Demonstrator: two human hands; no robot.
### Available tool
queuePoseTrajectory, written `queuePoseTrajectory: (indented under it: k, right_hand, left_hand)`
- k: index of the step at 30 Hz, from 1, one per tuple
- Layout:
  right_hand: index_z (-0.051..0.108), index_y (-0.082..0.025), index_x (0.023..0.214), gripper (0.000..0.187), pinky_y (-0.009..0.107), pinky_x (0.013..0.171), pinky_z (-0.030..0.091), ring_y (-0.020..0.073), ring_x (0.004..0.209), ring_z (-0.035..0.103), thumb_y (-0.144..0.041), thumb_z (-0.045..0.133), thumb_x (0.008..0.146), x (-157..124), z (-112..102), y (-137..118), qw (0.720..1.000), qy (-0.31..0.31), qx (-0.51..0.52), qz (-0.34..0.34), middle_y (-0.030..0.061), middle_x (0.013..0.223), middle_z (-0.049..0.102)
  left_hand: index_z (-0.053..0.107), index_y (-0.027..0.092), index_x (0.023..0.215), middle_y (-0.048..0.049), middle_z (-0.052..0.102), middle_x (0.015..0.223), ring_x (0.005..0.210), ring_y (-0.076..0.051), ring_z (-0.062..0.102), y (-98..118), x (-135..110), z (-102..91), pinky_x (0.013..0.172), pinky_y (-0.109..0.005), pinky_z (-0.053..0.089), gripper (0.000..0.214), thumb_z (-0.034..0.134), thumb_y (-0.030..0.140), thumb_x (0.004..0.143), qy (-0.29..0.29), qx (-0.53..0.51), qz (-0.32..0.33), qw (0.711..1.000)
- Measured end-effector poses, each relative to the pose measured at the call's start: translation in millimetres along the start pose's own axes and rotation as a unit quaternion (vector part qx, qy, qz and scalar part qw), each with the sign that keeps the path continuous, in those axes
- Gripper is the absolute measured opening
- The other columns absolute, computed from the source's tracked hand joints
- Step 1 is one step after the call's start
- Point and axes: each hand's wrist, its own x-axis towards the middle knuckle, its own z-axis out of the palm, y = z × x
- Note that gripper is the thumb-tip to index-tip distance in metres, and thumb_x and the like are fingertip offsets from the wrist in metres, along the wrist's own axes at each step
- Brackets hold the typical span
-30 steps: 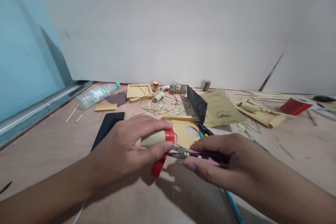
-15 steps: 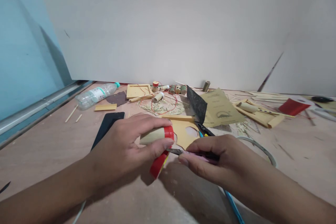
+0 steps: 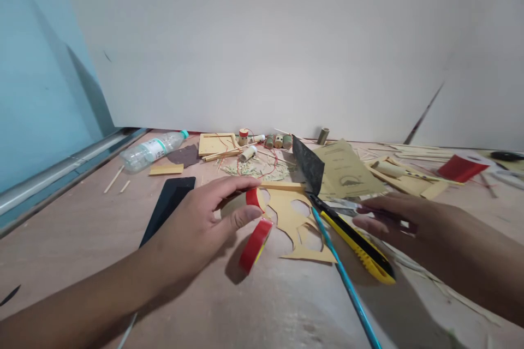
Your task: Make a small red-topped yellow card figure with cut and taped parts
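Note:
My left hand (image 3: 208,212) is closed around a pale bamboo tube (image 3: 233,205) with a band of red tape (image 3: 252,198) at its right end. Just below that end, a roll of red tape (image 3: 254,248) stands on edge near my thumb; whether tape still joins it to the tube I cannot tell. To the right, my right hand (image 3: 401,221) grips a small knife (image 3: 346,205) with a pinkish handle, partly hidden and blurred. Between the hands lie a cut-out tan sheet (image 3: 286,210), a yellow-and-black box cutter (image 3: 362,248) and a thin blue stick (image 3: 350,283).
At the back are a plastic bottle (image 3: 151,151), a shallow wooden frame (image 3: 216,143), small bamboo pieces with red thread, and folded sandpaper (image 3: 347,172). A dark phone (image 3: 170,202) lies beyond my left forearm. A red spool (image 3: 462,168) stands far right.
My right hand has drawn the knife away from the taped tube, moving right, which uncovers the box cutter and tan sheet. My left hand keeps hold of the tube, turned slightly.

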Motion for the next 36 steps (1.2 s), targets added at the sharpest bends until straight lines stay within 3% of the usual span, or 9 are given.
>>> queuePoseTrajectory:
  k: [4, 8, 12, 16, 18, 20, 24, 29, 36]
  right_hand:
    - [0.084, -0.021, 0.094, 0.033, 0.056, 0.075, 0.061, 0.0432, 0.089, 0.078, -0.040, 0.058, 0.102, -10, 5, 36, 0.987, -0.068, -0.144, 0.032, 0.0181, 0.095, 0.082]
    - [0.080, -0.021, 0.089, 0.032, 0.050, 0.071, 0.057, 0.0385, 0.083, 0.076, -0.035, 0.055, 0.105, -15, 15, 68, 0.976, -0.060, -0.207, 0.003, 0.0146, 0.088, 0.078]
    - [0.076, -0.024, 0.089, 0.030, 0.058, 0.068, 0.055, 0.0473, 0.087, 0.075, -0.032, 0.051, 0.102, -13, 22, 82, 0.971, -0.032, -0.236, 0.024, 0.0186, 0.090, 0.077]
    - [0.073, -0.019, 0.114, 0.036, 0.075, 0.082, 0.054, 0.0583, 0.107, 0.071, -0.044, 0.054, 0.099, -6, 18, 45, 0.974, 0.004, -0.223, 0.031, 0.0292, 0.122, 0.075]
    - [0.070, -0.021, 0.120, 0.038, 0.065, 0.092, 0.058, 0.0477, 0.116, 0.072, -0.048, 0.050, 0.102, -4, 15, 9, 0.991, -0.005, -0.136, 0.012, 0.0229, 0.127, 0.075]
    - [0.071, -0.027, 0.117, 0.035, 0.055, 0.084, 0.064, 0.0389, 0.107, 0.077, -0.053, 0.050, 0.105, -3, 13, -27, 0.999, -0.043, -0.022, -0.015, 0.0137, 0.119, 0.079]
    - [0.061, -0.032, 0.141, 0.050, 0.046, 0.088, 0.065, 0.0339, 0.112, 0.077, -0.054, 0.069, 0.097, -3, 23, -78, 0.990, -0.057, 0.115, -0.065, 0.0088, 0.135, 0.076]
    - [0.068, -0.029, 0.134, 0.041, 0.035, 0.083, 0.064, 0.0259, 0.101, 0.077, -0.034, 0.071, 0.093, 4, 41, -94, 0.964, -0.059, 0.248, -0.072, 0.0054, 0.120, 0.081]
    - [0.070, -0.024, 0.111, 0.021, 0.027, 0.068, 0.055, 0.0185, 0.075, 0.070, -0.020, 0.067, 0.090, 5, 47, -82, 0.971, -0.005, 0.204, -0.127, 0.0007, 0.090, 0.077]
  left_hand:
    - [0.069, 0.031, 0.137, -0.0066, 0.076, 0.123, 0.103, -0.025, 0.074, 0, 0, 0.0, 0.068, -0.028, 0.060, 0.041, 0.068, 0.052, 0.101, -0.017, -0.074, -0.029, 0.997]
    - [0.067, 0.035, 0.135, -0.0032, 0.077, 0.122, 0.102, -0.019, 0.072, 1, 2, -2.2, 0.080, -0.027, 0.059, 0.038, 0.074, 0.047, 0.100, -0.021, -0.154, -0.028, 0.987]
    - [0.070, 0.031, 0.131, -0.0057, 0.074, 0.131, 0.114, -0.022, 0.071, 4, 3, -2.7, 0.094, -0.032, 0.059, 0.038, 0.078, 0.044, 0.097, -0.009, -0.164, -0.014, 0.986]
    - [0.073, 0.030, 0.126, -0.0041, 0.073, 0.134, 0.116, -0.022, 0.071, 6, 5, -1.9, 0.101, -0.034, 0.059, 0.031, 0.078, 0.040, 0.097, 0.005, -0.170, 0.003, 0.985]
    - [0.073, 0.030, 0.124, -0.0024, 0.075, 0.127, 0.113, -0.020, 0.072, 8, 4, -1.2, 0.100, -0.032, 0.059, 0.029, 0.079, 0.038, 0.097, 0.004, -0.184, 0.006, 0.983]
    - [0.073, 0.029, 0.122, -0.0020, 0.077, 0.121, 0.110, -0.019, 0.073, 10, 3, 0.1, 0.098, -0.030, 0.060, 0.028, 0.081, 0.035, 0.096, 0.001, -0.204, 0.014, 0.979]
    - [0.069, 0.028, 0.121, -0.0041, 0.077, 0.121, 0.113, -0.022, 0.073, 13, -3, 5.1, 0.096, -0.031, 0.061, 0.028, 0.081, 0.034, 0.096, -0.039, -0.253, 0.009, 0.967]
    - [0.066, 0.035, 0.126, -0.0012, 0.073, 0.128, 0.122, -0.020, 0.070, 15, -11, 11.6, 0.100, -0.029, 0.058, 0.029, 0.078, 0.029, 0.099, -0.100, -0.286, -0.019, 0.953]
    - [0.066, 0.035, 0.127, -0.0022, 0.067, 0.128, 0.113, -0.020, 0.066, 11, -15, 13.8, 0.099, -0.031, 0.056, 0.032, 0.078, 0.036, 0.098, -0.069, -0.148, 0.016, 0.987]
